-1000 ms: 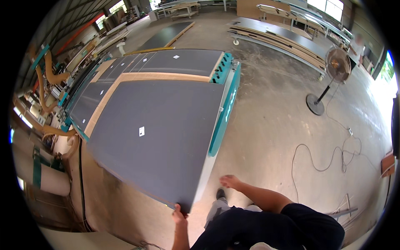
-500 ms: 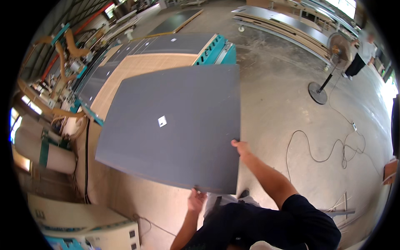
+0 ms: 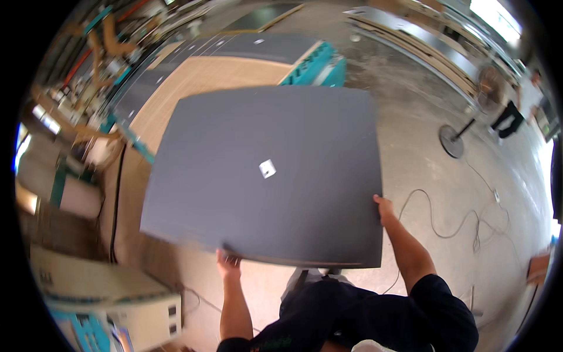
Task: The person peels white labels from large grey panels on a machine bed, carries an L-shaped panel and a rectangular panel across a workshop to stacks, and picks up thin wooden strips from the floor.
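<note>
A large dark grey board [image 3: 305,135] with a small white label [image 3: 267,169] near its middle is held up in front of my body. My left hand [image 3: 228,262] grips its near edge, left of centre, with the fingers partly hidden beneath it. On the board's right edge, my right hand [image 3: 384,209] is closed with the thumb on top and the other fingers out of sight underneath. Beyond the board's far edge is a machine table with a turquoise end [image 3: 319,66], bearing a bare wood-coloured surface [image 3: 226,73] and further dark panels [image 3: 258,48].
A standing fan [image 3: 451,141] is on the floor to the right, its cable [image 3: 443,234] looping across the concrete. A person [image 3: 519,108] is beyond it. Stacked boards [image 3: 410,41] lie at the far right. A beige machine cabinet [image 3: 117,293] stands at the near left.
The board has shifted rightward and turned slightly. My left hand has moved left along its near edge, while my right hand still grips the right edge.
</note>
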Action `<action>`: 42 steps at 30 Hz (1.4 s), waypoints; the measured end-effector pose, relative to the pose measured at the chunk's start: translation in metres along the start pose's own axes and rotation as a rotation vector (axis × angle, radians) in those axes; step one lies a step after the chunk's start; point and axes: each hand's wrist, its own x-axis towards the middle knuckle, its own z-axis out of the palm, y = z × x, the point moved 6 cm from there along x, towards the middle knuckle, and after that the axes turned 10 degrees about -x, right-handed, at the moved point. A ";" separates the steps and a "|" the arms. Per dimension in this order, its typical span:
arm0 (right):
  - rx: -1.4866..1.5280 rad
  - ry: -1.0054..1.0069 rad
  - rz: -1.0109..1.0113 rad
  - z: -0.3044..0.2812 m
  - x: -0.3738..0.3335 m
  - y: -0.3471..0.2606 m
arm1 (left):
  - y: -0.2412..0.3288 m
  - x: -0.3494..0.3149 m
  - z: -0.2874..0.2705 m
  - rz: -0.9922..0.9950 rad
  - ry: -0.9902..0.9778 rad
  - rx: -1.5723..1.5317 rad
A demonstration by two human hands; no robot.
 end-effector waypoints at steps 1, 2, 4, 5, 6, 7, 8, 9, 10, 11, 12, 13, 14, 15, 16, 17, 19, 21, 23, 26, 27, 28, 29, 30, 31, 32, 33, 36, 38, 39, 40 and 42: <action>0.012 0.033 0.019 -0.003 0.005 0.005 | 0.007 0.018 -0.005 0.030 -0.052 -0.009; -0.126 0.085 0.019 0.013 -0.028 -0.015 | 0.021 0.031 -0.016 0.022 -0.180 0.014; -0.284 0.190 -0.011 -0.007 0.013 0.015 | 0.022 0.025 0.018 0.080 -0.298 0.013; -0.303 0.213 -0.039 0.012 0.003 -0.001 | 0.039 0.043 -0.002 -0.019 -0.209 -0.148; -0.279 0.209 -0.006 0.021 0.008 0.002 | 0.055 0.057 -0.011 -0.026 -0.148 -0.140; -0.165 0.103 0.042 0.010 0.039 0.035 | 0.051 0.069 0.010 -0.040 -0.129 -0.078; -0.125 0.101 0.065 0.007 0.043 0.043 | 0.055 0.080 0.016 -0.029 -0.097 -0.039; -0.084 0.093 0.093 0.006 0.044 0.053 | 0.058 0.090 0.026 -0.028 -0.079 0.001; -0.051 0.073 0.123 0.008 0.043 0.057 | 0.059 0.101 0.038 -0.019 -0.066 0.036; -0.100 0.108 0.132 0.005 0.041 0.059 | 0.063 0.109 0.044 -0.020 -0.050 0.061; -0.157 0.127 0.139 0.012 0.029 0.051 | 0.071 0.115 0.045 -0.007 -0.031 0.079; -0.219 0.142 0.148 0.018 0.021 0.046 | 0.078 0.121 0.047 0.005 -0.015 0.098; -0.145 0.087 0.176 0.024 0.022 0.044 | 0.086 0.126 0.047 0.013 -0.001 0.117; -0.075 0.027 0.213 0.024 0.019 0.047 | 0.092 0.129 0.048 0.021 0.012 0.134; -0.013 -0.039 0.245 0.024 0.020 0.048 | 0.098 0.131 0.049 0.033 0.024 0.146; 0.022 -0.130 0.209 0.024 0.030 0.053 | 0.102 0.131 0.046 0.041 0.038 0.158; 0.079 -0.158 0.191 0.023 0.059 0.034 | 0.114 0.132 0.043 0.058 0.058 0.154; 0.158 -0.228 0.172 0.036 0.096 0.009 | 0.124 0.128 0.031 0.079 0.082 0.150; 0.229 -0.292 0.123 0.043 0.129 -0.035 | 0.129 0.127 0.023 0.098 0.104 0.138; 0.245 -0.272 0.100 0.066 0.134 -0.088 | 0.143 0.123 -0.011 0.124 0.160 0.092; 0.221 -0.198 0.096 0.062 0.144 -0.086 | 0.144 0.125 -0.018 0.120 0.167 0.078; 0.189 -0.132 0.091 0.069 0.142 -0.100 | 0.149 0.122 -0.034 0.123 0.186 0.062; 0.090 -0.004 0.063 0.069 0.136 -0.112 | 0.153 0.124 -0.046 0.125 0.193 0.044; 0.085 0.031 0.052 0.069 0.139 -0.113 | 0.153 0.126 -0.052 0.117 0.202 0.035; 0.072 0.064 0.044 0.064 0.142 -0.109 | 0.152 0.128 -0.061 0.109 0.219 0.030; 0.060 0.098 0.035 0.059 0.146 -0.109 | 0.153 0.129 -0.070 0.106 0.222 0.018; 0.027 0.120 0.012 0.059 0.145 -0.114 | 0.151 0.133 -0.080 0.105 0.253 0.005; -0.046 0.174 -0.053 0.058 0.150 -0.131 | 0.149 0.138 -0.105 0.128 0.320 -0.031; -0.071 0.220 -0.070 0.050 0.163 -0.130 | 0.139 0.131 -0.079 0.166 0.284 -0.048; -0.060 0.201 -0.093 0.050 0.165 -0.140 | 0.137 0.122 -0.061 0.187 0.263 -0.063; -0.053 0.180 -0.110 0.048 0.159 -0.155 | 0.137 0.111 -0.044 0.215 0.245 -0.078; -0.043 0.176 -0.115 0.038 0.146 -0.178 | 0.133 0.092 -0.002 0.252 0.196 -0.103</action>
